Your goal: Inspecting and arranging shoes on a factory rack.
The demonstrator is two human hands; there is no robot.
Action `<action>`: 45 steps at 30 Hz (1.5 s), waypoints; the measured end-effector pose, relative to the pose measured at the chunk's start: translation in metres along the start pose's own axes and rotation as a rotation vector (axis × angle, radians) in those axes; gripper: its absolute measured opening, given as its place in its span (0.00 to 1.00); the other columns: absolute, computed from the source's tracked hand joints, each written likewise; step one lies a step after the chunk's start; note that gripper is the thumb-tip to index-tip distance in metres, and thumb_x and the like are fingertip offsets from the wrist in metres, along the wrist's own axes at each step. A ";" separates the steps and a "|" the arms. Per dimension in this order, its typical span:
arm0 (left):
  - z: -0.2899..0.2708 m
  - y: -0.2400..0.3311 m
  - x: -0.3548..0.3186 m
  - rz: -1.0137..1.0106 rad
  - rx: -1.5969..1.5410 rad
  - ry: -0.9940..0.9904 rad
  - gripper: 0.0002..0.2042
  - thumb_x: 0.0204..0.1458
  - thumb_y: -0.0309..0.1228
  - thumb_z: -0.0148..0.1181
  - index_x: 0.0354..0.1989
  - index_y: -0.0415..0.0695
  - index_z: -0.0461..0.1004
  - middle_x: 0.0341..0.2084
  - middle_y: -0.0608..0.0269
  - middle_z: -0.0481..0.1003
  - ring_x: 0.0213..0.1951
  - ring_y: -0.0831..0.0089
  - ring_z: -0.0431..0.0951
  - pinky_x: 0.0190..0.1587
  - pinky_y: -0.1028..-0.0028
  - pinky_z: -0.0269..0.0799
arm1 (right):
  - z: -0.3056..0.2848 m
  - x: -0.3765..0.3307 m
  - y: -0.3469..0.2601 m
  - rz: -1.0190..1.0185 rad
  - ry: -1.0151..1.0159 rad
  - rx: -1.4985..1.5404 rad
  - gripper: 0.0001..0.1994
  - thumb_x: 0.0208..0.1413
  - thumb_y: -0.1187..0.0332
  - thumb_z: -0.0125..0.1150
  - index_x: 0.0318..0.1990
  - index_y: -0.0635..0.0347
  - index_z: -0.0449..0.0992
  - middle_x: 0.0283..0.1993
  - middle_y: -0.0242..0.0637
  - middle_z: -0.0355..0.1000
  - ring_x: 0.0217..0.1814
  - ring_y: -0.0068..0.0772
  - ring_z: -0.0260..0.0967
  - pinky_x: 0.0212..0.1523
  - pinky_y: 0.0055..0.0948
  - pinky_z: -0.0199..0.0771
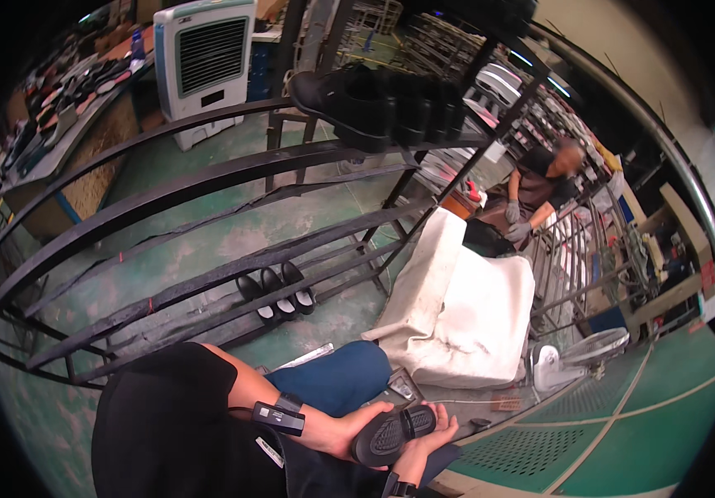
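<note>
A black shoe lies sole up between my two hands, its tread facing me. My left hand wraps round the toe end from the left, thumb along the edge. From the right, my right hand cradles the heel end, with its fingertips showing beyond the sole. The shoe's upper is turned away and hidden. Just beyond the hands is my blue-clad knee.
A dark metal rack curves across the left, with black shoes on top and several more lower down. A white cloth-covered block, a fan and a green perforated panel stand right. Another person sits beyond, wearing gloves.
</note>
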State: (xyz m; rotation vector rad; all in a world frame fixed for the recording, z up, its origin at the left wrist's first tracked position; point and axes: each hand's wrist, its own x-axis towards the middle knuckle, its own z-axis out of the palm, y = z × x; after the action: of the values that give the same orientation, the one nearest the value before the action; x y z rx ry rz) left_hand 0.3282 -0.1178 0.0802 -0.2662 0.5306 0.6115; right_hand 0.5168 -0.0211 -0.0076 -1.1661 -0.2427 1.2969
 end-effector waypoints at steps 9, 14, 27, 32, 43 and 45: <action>-0.010 0.003 -0.057 -0.092 0.066 -0.126 0.27 0.58 0.54 0.52 0.52 0.41 0.74 0.44 0.57 0.80 0.40 0.63 0.81 0.48 0.63 0.76 | -0.021 -0.020 -0.010 0.096 -0.369 0.394 0.23 0.59 0.50 0.45 0.36 0.63 0.75 0.32 0.44 0.74 0.37 0.44 0.74 0.43 0.45 0.77; -0.007 0.012 -0.057 -0.042 0.214 -0.102 0.26 0.61 0.49 0.50 0.58 0.39 0.70 0.50 0.54 0.77 0.48 0.63 0.79 0.55 0.64 0.73 | -0.046 0.006 0.025 -0.395 -0.256 -0.216 0.19 0.66 0.65 0.39 0.47 0.66 0.77 0.44 0.45 0.76 0.44 0.40 0.76 0.49 0.35 0.76; 0.060 0.050 -0.106 0.654 1.021 -0.407 0.62 0.39 0.49 0.68 0.74 0.46 0.27 0.74 0.54 0.35 0.74 0.65 0.40 0.72 0.67 0.35 | -0.061 -0.073 -0.009 0.464 -1.094 0.332 0.36 0.51 0.43 0.66 0.56 0.67 0.70 0.45 0.53 0.73 0.43 0.44 0.75 0.40 0.39 0.82; 0.043 0.074 -0.115 0.944 1.250 -0.322 0.63 0.36 0.46 0.70 0.74 0.45 0.26 0.73 0.47 0.38 0.74 0.60 0.40 0.71 0.63 0.35 | 0.006 -0.057 -0.027 0.259 -0.729 0.304 0.32 0.57 0.49 0.62 0.59 0.67 0.65 0.45 0.56 0.70 0.46 0.50 0.74 0.40 0.41 0.83; 0.035 0.104 -0.159 0.963 2.159 0.111 0.54 0.30 0.35 0.63 0.72 0.36 0.44 0.66 0.35 0.55 0.64 0.44 0.62 0.63 0.60 0.63 | 0.089 -0.058 -0.046 0.631 -1.041 0.133 0.38 0.63 0.36 0.37 0.67 0.60 0.59 0.60 0.56 0.68 0.53 0.66 0.71 0.42 0.60 0.80; 0.033 0.116 -0.149 1.020 2.413 0.024 0.53 0.28 0.35 0.62 0.71 0.37 0.47 0.66 0.37 0.56 0.63 0.43 0.64 0.62 0.59 0.64 | 0.080 -0.074 -0.040 0.651 -1.032 0.219 0.40 0.61 0.34 0.34 0.67 0.59 0.60 0.60 0.56 0.68 0.50 0.67 0.72 0.34 0.59 0.81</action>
State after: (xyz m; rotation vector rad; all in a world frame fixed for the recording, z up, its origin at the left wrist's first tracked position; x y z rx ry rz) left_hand 0.1674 -0.0836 0.1799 2.3896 1.0615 0.5180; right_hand 0.4592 -0.0333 0.0923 -0.2804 -0.4678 2.3728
